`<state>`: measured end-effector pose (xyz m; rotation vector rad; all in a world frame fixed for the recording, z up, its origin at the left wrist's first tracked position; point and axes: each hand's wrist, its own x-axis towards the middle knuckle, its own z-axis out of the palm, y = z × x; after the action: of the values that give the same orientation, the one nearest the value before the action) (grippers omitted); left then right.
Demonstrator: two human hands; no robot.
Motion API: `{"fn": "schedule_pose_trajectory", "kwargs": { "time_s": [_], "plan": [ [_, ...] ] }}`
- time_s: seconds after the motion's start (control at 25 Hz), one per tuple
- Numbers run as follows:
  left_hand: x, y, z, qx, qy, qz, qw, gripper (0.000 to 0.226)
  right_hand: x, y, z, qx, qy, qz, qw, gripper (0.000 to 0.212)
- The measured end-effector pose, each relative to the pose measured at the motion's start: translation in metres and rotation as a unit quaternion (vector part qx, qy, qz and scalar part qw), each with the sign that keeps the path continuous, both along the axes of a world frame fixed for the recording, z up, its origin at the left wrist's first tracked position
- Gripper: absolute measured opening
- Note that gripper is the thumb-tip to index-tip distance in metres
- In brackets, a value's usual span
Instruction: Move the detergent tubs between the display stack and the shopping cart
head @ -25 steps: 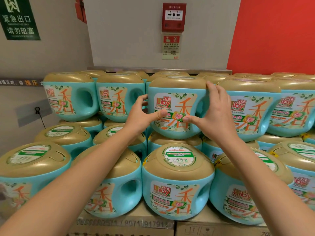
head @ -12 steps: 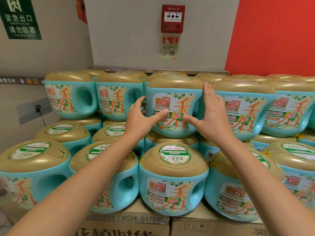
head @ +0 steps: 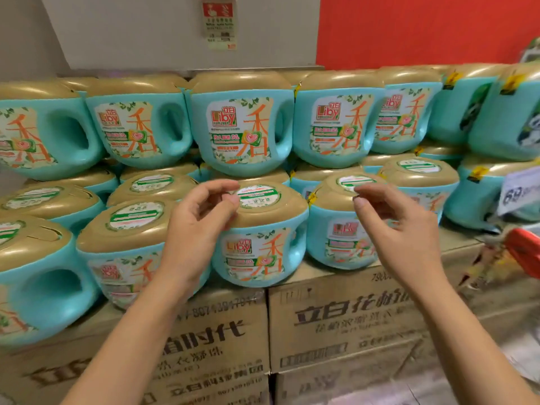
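Note:
The display stack holds several teal detergent tubs with gold lids in stepped rows. The top-row tub (head: 242, 127) in the middle stands free, with no hand on it. My left hand (head: 195, 232) hangs lower down, in front of the left side of a front-row tub (head: 263, 244), with its fingers loosely curled and its thumb by the lid's edge. My right hand (head: 400, 232) hovers in front of the neighbouring front-row tub (head: 333, 235), fingers also loosely curled. Neither hand holds anything.
The tubs stand on brown cardboard boxes (head: 336, 323) with printed characters. A blurred red object (head: 523, 252) and a white price card (head: 517, 191) sit at the right edge. Behind the stack are a grey wall (head: 146, 30) and a red wall (head: 423, 27).
Both hands have let go of the middle top-row tub and dropped to the front row. The view has tilted down and swung right.

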<state>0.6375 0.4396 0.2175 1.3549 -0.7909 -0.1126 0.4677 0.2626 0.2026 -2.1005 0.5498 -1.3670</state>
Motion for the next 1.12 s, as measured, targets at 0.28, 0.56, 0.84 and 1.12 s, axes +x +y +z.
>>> {"fn": "schedule_pose_trajectory", "kwargs": {
  "time_s": [0.28,0.56,0.84,1.12],
  "plan": [
    [-0.093,0.016,-0.105,0.201,0.059,-0.183,0.960,0.017,-0.147,0.081,-0.129,0.263,0.072,-0.099,0.957,0.019],
    [-0.196,0.007,-0.203,0.372,0.126,-0.301,0.869,0.016,-0.297,0.167,-0.215,0.459,0.086,-0.250,0.848,0.018],
    [-0.322,-0.042,-0.238,0.423,0.105,-0.401,0.806,0.014,-0.428,0.187,-0.234,0.509,0.058,-0.356,0.781,0.013],
    [-0.472,-0.098,-0.247,0.418,0.116,-0.462,0.773,0.015,-0.549,0.143,-0.217,0.471,0.075,-0.394,0.786,0.018]
  ]
}}
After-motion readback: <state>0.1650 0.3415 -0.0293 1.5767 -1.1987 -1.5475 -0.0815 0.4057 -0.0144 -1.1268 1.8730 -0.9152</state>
